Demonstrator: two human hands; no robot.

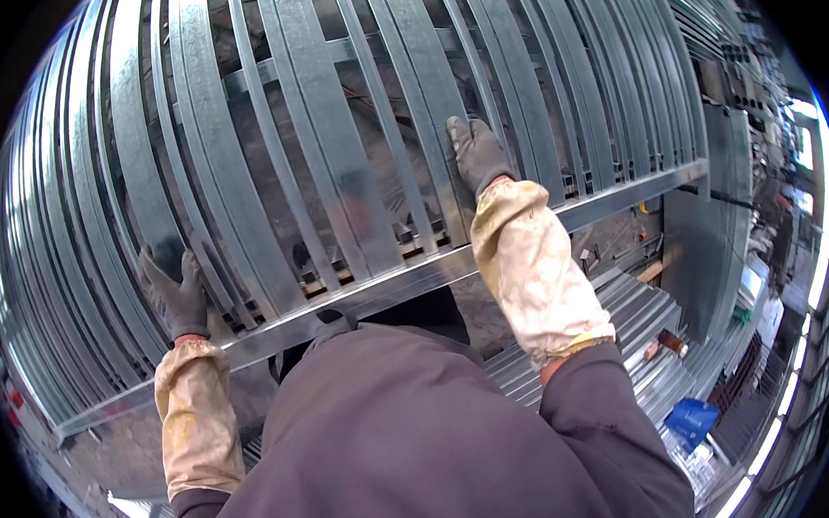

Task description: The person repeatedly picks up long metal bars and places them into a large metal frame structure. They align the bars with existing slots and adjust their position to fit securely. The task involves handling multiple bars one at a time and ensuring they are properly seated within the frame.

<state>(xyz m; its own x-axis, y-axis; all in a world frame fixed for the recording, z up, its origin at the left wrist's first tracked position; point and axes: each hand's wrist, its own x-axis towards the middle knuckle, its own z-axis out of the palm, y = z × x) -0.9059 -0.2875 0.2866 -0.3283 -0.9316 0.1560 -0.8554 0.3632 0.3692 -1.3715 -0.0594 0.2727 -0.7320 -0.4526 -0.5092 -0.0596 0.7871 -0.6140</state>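
Both hands, in grey gloves, are at the metal: the left hand [176, 293] lies open across a strip, thumb away from the fingers, while the right hand [479, 157] is farther from me, at the edge of another strip; whether its fingers close on that edge I cannot tell.

Largest is the rack of long strips [327, 132], wide and narrow by turns, running away from my body with gaps between. Their near ends meet a rail [394, 288] that crosses just in front of me. To the right stands a grey sheet [701, 255], then a stack [641, 322] of metal lengths, lower down. Smaller are a blue bag [692, 422] and a brown bottle-like thing [673, 343] by the stack.

I judge the step to be steadying or setting the strips by hand; shifting one would call for a firm hold on both edges and an even push along the rail.

Gloves hide the metal right under my palms. The far strip ends are cut off at the top, my jacket [424, 428] covers part of the rail's near side, and the clutter at far right is too small to make out.
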